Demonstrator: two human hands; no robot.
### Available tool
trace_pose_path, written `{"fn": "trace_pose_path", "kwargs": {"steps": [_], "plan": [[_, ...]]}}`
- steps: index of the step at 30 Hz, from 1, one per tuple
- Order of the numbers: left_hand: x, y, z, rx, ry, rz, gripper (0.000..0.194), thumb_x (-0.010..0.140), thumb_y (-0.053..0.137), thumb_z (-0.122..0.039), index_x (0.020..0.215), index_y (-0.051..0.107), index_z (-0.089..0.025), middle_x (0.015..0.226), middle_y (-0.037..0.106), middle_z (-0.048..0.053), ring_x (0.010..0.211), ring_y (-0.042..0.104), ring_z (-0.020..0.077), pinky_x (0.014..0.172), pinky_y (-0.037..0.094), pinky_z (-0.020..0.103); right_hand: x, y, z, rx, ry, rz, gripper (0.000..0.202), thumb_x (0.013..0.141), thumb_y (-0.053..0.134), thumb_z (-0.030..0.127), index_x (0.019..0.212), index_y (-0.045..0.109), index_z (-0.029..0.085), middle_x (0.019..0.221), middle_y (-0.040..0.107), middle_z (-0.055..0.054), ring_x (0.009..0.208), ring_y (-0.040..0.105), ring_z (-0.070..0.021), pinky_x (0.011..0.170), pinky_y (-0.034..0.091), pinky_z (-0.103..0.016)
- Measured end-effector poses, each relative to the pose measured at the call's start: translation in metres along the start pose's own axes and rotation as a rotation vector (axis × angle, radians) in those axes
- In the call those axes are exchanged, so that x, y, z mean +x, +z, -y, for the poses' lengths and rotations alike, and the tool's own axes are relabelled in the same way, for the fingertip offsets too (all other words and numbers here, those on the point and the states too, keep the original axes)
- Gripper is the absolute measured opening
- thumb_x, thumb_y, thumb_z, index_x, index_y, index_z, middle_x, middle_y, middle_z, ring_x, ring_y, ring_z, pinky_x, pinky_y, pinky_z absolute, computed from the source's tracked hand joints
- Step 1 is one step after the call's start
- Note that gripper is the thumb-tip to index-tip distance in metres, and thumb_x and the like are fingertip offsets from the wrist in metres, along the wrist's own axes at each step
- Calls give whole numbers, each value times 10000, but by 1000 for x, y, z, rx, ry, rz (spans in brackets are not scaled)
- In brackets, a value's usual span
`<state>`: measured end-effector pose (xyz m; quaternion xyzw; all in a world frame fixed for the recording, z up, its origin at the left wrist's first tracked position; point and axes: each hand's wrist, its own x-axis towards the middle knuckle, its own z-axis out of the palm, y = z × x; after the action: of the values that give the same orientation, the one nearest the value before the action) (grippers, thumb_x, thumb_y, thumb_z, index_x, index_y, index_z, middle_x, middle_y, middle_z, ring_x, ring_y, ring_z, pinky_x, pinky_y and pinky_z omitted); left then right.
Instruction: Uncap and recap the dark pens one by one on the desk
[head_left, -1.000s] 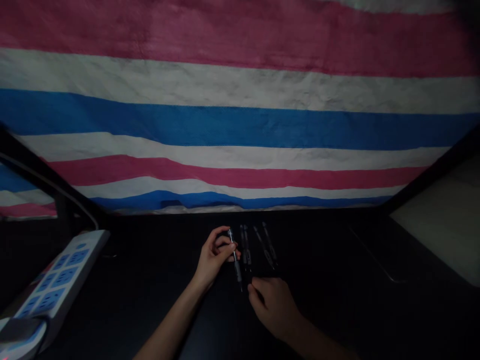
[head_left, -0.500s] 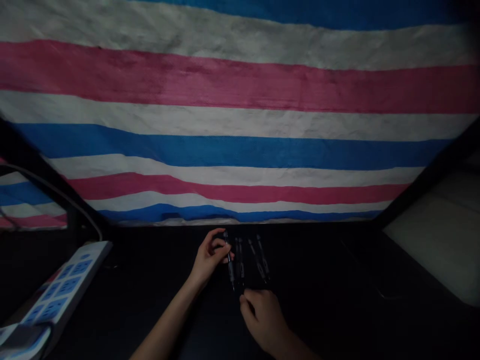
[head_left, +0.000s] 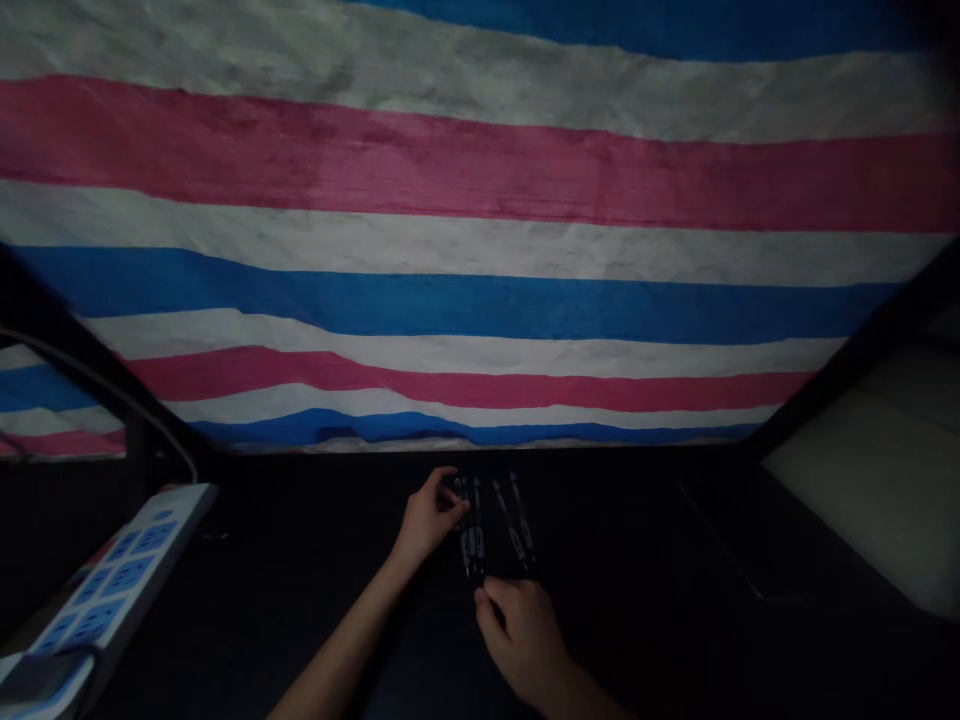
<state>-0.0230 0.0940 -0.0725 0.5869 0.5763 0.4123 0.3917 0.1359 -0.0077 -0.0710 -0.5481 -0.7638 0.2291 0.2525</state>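
Several dark click pens lie side by side on the black tabletop, tips toward me. My left hand (head_left: 439, 510) is at the upper part of the leftmost pen (head_left: 466, 550), thumb and fingers closed round it. Close against it on the right lies another pen (head_left: 480, 540). A separate pair, a slanted pen (head_left: 514, 540) and its neighbour pen (head_left: 525, 528), lies a little farther right. My right hand (head_left: 525, 635) rests closed just below the pen tips. Its curled fingers hide whatever may be inside.
On the left stands a white power strip (head_left: 120, 590) with a dark plug (head_left: 45, 675) and a cable. A striped tarp (head_left: 480, 300) hangs behind the black table (head_left: 637, 600). A flat, dark rectangular thing (head_left: 750, 560) lies at the right.
My left hand has brought the leftmost pen slightly right and down, closer to the pen beside it. My right hand has hardly moved. The view has shifted slightly.
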Motion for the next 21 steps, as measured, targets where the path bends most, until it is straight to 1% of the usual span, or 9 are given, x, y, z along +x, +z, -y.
{"fn": "trace_pose_path", "kwargs": {"steps": [3, 6, 9, 13, 15, 17, 19, 20, 21], "plan": [[1, 1, -3, 72, 19, -22, 372, 638, 670, -213, 1001, 593, -189, 703, 588, -38, 496, 592, 125, 477, 480, 233, 1, 0, -1, -1, -9, -13, 279, 831, 432, 160, 552, 447, 171, 505, 539, 25, 459, 451, -73, 493, 191, -232], [1, 1, -6, 151, 58, -56, 366, 629, 678, -164, 989, 620, -191, 732, 604, -22, 556, 592, 129, 555, 477, 245, 1, 0, -1, 1, -23, -32, 277, 822, 436, 153, 546, 444, 171, 495, 533, 28, 451, 452, -72, 492, 192, -232], [-1, 1, -6, 207, 89, -62, 339, 643, 656, -133, 975, 625, -194, 722, 611, -21, 565, 583, 131, 568, 460, 244, 0, 0, -1, 6, -48, -60, 272, 814, 441, 144, 544, 444, 172, 486, 525, 32, 436, 447, -68, 481, 193, -227], [-4, 1, -4, 247, 126, -57, 315, 692, 630, -165, 1006, 615, -193, 762, 619, -3, 608, 592, 146, 598, 458, 259, 1, 6, -1, 19, -93, -117, 278, 801, 459, 127, 529, 427, 172, 455, 492, 44, 401, 415, -59, 458, 188, -222], [-6, 1, -4, 255, 134, -52, 302, 715, 617, -194, 1017, 608, -194, 756, 620, -1, 612, 595, 153, 596, 456, 264, 4, 5, -1, 35, -126, -159, 298, 810, 463, 130, 519, 417, 173, 442, 472, 49, 389, 404, -56, 447, 197, -220], [-9, 0, -5, 253, 137, -43, 285, 737, 597, -216, 1020, 599, -190, 743, 625, -1, 601, 600, 155, 583, 457, 263, 6, -4, -1, 55, -163, -219, 326, 843, 446, 155, 519, 418, 179, 437, 452, 49, 389, 406, -61, 441, 228, -216], [-14, -1, -4, 244, 139, -38, 274, 758, 569, -225, 1028, 589, -186, 752, 634, 2, 601, 610, 153, 582, 463, 260, -1, -25, 0, 79, -196, -300, 337, 893, 409, 196, 561, 464, 186, 478, 477, 36, 429, 451, -79, 458, 300, -211], [-18, -2, -3, 236, 141, -39, 273, 766, 556, -226, 1034, 586, -185, 765, 639, 6, 608, 616, 152, 584, 467, 259, -9, -38, 0, 97, -229, -368, 316, 918, 408, 226, 626, 521, 183, 548, 532, 21, 486, 502, -92, 493, 360, -211], [-22, -2, -3, 226, 142, -42, 273, 773, 544, -228, 1040, 584, -186, 776, 641, 8, 616, 621, 151, 586, 471, 257, -22, -51, 2, 119, -269, -442, 270, 936, 423, 260, 734, 580, 175, 667, 597, -3, 579, 559, -108, 555, 429, -224]]}}
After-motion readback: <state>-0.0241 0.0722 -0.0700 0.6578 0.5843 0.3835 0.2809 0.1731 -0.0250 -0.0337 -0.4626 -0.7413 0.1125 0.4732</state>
